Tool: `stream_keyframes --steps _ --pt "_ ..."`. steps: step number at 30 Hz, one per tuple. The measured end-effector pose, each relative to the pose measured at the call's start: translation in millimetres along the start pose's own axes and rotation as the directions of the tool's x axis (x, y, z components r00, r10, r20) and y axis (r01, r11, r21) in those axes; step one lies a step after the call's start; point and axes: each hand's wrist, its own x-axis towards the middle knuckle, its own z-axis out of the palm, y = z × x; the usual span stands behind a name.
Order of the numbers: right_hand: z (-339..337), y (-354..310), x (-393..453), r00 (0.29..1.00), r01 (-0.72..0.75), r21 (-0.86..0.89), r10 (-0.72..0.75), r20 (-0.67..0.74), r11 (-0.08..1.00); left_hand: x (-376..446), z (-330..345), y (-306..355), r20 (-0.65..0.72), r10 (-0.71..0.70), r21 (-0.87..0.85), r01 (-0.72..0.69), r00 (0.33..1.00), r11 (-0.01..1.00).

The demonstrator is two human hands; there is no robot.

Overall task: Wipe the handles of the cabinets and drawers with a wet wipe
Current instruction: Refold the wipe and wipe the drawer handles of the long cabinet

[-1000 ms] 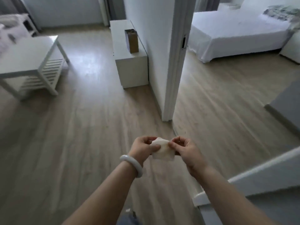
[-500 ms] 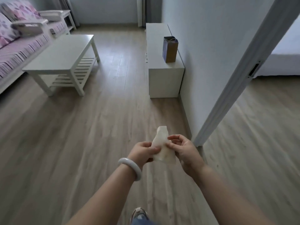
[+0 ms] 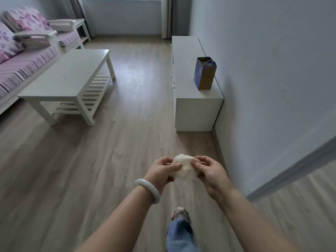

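Observation:
A crumpled white wet wipe (image 3: pixel 184 166) is held in front of me above the wooden floor. My left hand (image 3: pixel 161 170), with a pale bangle on its wrist, pinches its left side. My right hand (image 3: pixel 211 171) pinches its right side. Ahead on the right, a low white cabinet (image 3: pixel 187 70) runs along the wall. Small metal handles (image 3: pixel 173 85) stick out from its left face, further off than my hands reach.
A blue and brown paper bag (image 3: pixel 204 73) stands on the cabinet top. A white coffee table (image 3: pixel 67 79) with a slatted shelf sits at the left, a pink-cushioned sofa (image 3: pixel 21 57) behind it. A door frame (image 3: pixel 294 168) is at my right. My shoe (image 3: pixel 180 213) shows below.
My view has turned left from the bedroom doorway into the living room and moved forward. The wipe, stretched upright half a second ago, is bunched into a rounder wad between both hands.

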Motion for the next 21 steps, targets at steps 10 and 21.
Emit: stream_keyframes --steps 10,21 --pt "87 -97 223 0.994 -0.040 -0.048 0.045 0.103 0.998 187 -38 137 -0.174 0.028 0.017 -0.025 0.984 1.000" --pt "221 -126 450 0.996 -0.080 -0.078 0.083 0.036 0.994 409 -152 256 -0.145 0.060 0.049 -0.053 0.988 0.997"
